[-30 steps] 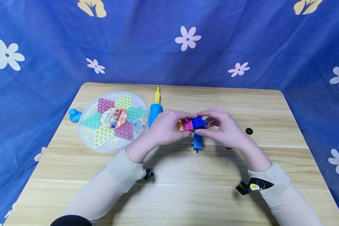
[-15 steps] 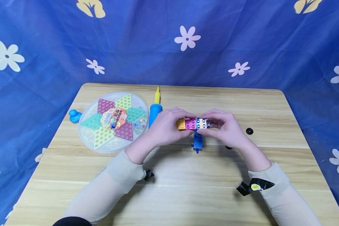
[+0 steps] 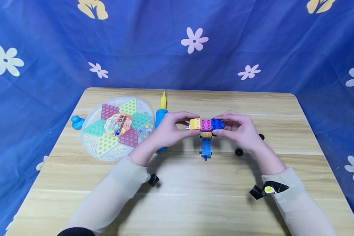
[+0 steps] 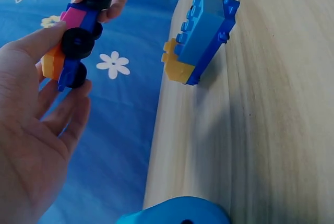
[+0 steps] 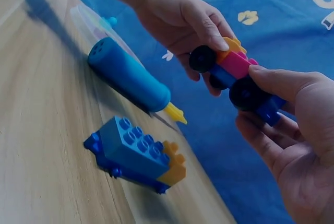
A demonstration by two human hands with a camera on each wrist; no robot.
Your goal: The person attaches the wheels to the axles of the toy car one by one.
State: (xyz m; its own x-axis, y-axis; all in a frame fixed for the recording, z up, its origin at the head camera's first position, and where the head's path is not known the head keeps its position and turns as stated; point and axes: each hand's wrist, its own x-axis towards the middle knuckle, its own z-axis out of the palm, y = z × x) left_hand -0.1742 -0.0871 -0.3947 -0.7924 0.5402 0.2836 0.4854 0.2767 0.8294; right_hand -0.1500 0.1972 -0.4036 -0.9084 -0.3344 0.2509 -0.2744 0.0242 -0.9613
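Observation:
Raised over the table is a toy brick car (image 3: 206, 124) with yellow, pink and dark blue bricks in a row, studs up. Its blue base carries black wheels (image 4: 78, 43), seen in both wrist views. My left hand (image 3: 171, 130) pinches the yellow end between thumb and fingers. At the blue end my right hand (image 3: 240, 131) grips it, with the thumb against the side by the pink brick in the right wrist view. Below on the table stands a second brick car (image 3: 206, 149), light blue with a yellow brick, its axle stubs bare of wheels.
Loose black wheels (image 3: 239, 152) lie near the right hand. A blue hand pump (image 3: 161, 115) with a yellow nozzle lies behind the left hand. To the left are a round Chinese checkers board (image 3: 89, 144) and a small blue duck-like toy (image 3: 77, 122).
Both hands have tilted the held brick car and shifted it slightly right and away. The yellow brick of the car on the table and one loose wheel now show more.

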